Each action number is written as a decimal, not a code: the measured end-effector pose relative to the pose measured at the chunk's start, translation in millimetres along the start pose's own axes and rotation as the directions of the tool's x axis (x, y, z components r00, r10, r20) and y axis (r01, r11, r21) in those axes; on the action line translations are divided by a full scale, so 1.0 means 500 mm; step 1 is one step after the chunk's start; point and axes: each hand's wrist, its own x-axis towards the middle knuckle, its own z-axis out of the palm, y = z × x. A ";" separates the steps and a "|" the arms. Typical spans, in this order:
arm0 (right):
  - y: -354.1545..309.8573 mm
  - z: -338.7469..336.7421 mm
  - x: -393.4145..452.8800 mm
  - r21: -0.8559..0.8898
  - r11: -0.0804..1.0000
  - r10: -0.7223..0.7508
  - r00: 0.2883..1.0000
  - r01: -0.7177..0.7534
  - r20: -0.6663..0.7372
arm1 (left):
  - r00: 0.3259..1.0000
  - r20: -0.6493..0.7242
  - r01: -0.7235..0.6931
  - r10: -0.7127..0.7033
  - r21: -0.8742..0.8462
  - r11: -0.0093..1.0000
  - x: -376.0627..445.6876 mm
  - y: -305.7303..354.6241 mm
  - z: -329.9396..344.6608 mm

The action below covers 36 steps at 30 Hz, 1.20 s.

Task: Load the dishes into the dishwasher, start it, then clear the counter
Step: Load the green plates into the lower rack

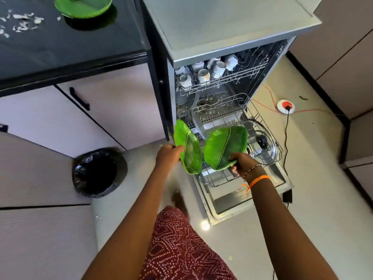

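The dishwasher point(232, 35) stands open with its lower rack point(220, 177) pulled out over the lowered door. My left hand point(168, 155) grips one green leaf-shaped plate point(188, 150), held on edge above the rack's left side. My right hand point(242, 161) grips a second green leaf-shaped plate point(225, 146), tilted over the rack's middle. A glass lid point(262, 144) lies in the rack's right part. Several white cups point(201, 74) sit upside down in the upper rack. More green plates point(84, 6) rest on the black counter point(60, 43).
White scraps point(20, 23) litter the counter's left side. A round bin with a black liner point(96, 172) stands on the floor to the left of the door. A red-and-white socket point(285, 106) with orange and black cables lies on the floor to the right.
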 end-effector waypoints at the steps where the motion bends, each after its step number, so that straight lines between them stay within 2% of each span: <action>1: -0.012 -0.005 0.022 -0.049 0.999 -0.006 1.000 0.005 -0.020 | 1.000 -0.007 0.020 -0.020 -0.002 1.000 0.020 0.011 0.009; 5: -0.064 -0.023 0.111 -0.125 0.992 -0.012 0.997 0.003 -0.071 | 0.999 -0.023 0.040 -0.041 -0.018 0.999 0.087 0.071 0.049; 12: -0.162 -0.042 0.290 -0.334 0.941 -0.105 0.988 0.063 -0.111 | 0.997 0.014 0.072 -0.074 0.132 0.989 0.263 0.102 0.149; 16: -0.195 -0.047 0.389 -0.517 0.848 -0.179 0.981 0.116 -0.073 | 0.996 0.037 0.072 -0.084 0.246 0.967 0.328 0.113 0.198; 19: -0.219 -0.051 0.471 -0.592 0.787 -0.220 0.975 0.171 -0.011 | 0.997 0.015 0.070 -0.077 0.270 0.960 0.381 0.098 0.239; 23: -0.249 -0.044 0.583 -0.748 0.609 -0.289 0.952 0.264 0.101 | 0.996 -0.068 0.078 -0.060 0.305 0.949 0.449 0.074 0.300; 28: -0.240 -0.038 0.711 -0.846 0.388 -0.351 0.907 0.366 0.231 | 0.992 -0.124 0.043 -0.024 0.150 0.988 0.510 0.040 0.379; 36: -0.171 0.002 0.803 -0.917 0.090 -0.361 0.870 0.390 0.335 | 0.979 -0.204 0.038 -0.009 0.137 0.990 0.568 -0.027 0.435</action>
